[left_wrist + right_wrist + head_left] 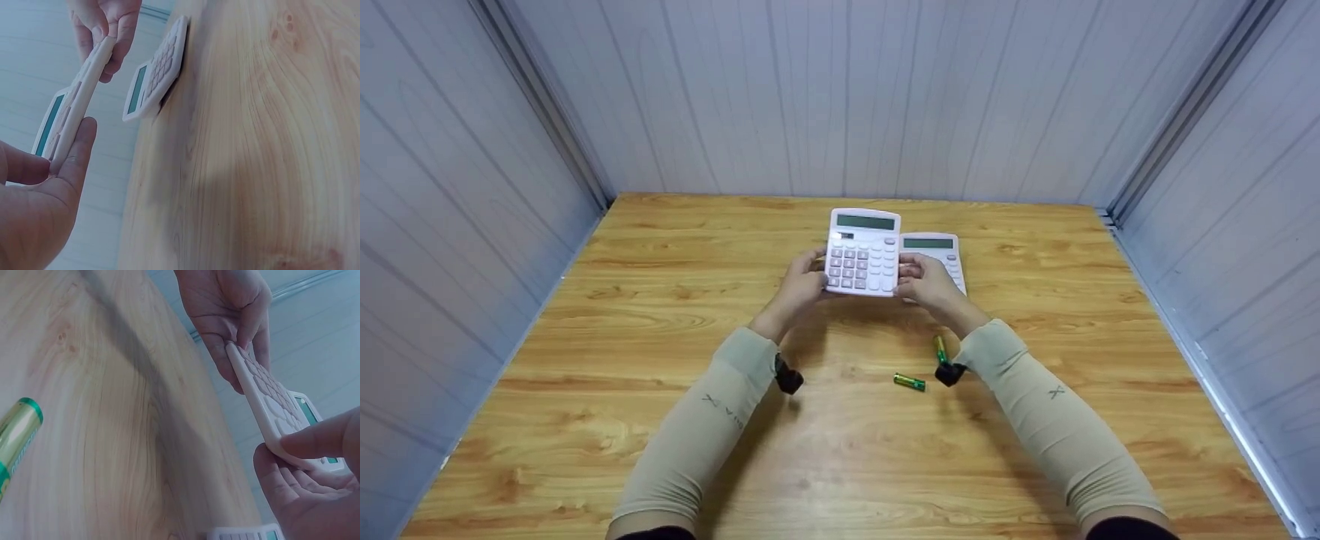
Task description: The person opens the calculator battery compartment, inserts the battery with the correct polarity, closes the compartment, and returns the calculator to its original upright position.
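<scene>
A pale pink calculator [863, 255] is held up above the table, its keys and blank display facing the head camera. My left hand [801, 281] grips its left edge, thumb on the front and fingers behind, as the left wrist view shows with the calculator [76, 107] seen edge-on. On the opposite edge, my right hand [931, 285] pinches it between thumb and fingers. A second calculator [931, 244] lies on the table behind the right hand, which partly hides it. Both wrist views show the two hands on the same calculator [270, 402].
Two green and gold batteries lie on the wooden table [607, 360]: one battery [910, 382] in front of the hands, another battery [940, 348] partly hidden by the right wrist camera [949, 373]. Panelled walls [840, 97] enclose the table at the back and both sides.
</scene>
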Motion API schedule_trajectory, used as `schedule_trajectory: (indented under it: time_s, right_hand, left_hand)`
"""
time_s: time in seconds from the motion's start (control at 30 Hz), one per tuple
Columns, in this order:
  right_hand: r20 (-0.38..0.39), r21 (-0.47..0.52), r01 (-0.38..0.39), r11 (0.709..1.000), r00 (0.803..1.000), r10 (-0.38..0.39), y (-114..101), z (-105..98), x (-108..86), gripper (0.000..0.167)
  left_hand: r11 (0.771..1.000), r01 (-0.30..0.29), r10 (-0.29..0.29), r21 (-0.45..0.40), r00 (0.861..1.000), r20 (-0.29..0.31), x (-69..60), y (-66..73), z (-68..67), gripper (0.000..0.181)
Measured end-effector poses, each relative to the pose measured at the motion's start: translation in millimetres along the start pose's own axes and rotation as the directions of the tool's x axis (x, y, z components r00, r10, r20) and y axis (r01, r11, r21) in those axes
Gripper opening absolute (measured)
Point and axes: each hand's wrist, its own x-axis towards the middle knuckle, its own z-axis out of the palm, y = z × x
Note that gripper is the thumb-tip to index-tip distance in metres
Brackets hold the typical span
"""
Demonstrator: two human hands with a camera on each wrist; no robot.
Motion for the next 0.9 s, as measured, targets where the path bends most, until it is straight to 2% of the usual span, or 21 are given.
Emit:
schedule_trajectory:
  time_s: [0.23, 0.5, 0.67, 0.9]
  right_hand:
    - [-0.011, 0.008, 0.001, 1.000, 1.000, -0.001, -0.1, -7.8, -4.2, 0.070]
    - [-0.063, -0.039, 0.015, 0.999, 0.998, -0.017, -0.5, -21.1, -6.0, 0.072]
    - [-0.060, -0.077, 0.013, 0.997, 0.998, -0.017, -1.7, -27.5, -8.7, 0.072]
    - [-0.074, -0.114, 0.027, 0.993, 0.997, -0.036, -4.0, -35.1, -11.0, 0.070]
  left_hand:
    - [0.999, 0.007, -0.005, -0.049, 0.999, 0.037, -1.7, 2.9, 0.4, 0.064]
    - [1.000, -0.012, 0.011, 0.017, 0.994, 0.105, -4.0, 4.5, -6.3, 0.065]
    - [0.997, -0.021, 0.008, 0.073, 0.986, 0.165, -7.5, 5.1, -9.5, 0.064]
    - [0.994, -0.012, -0.014, 0.108, 0.971, 0.237, -10.3, 3.4, -10.8, 0.059]
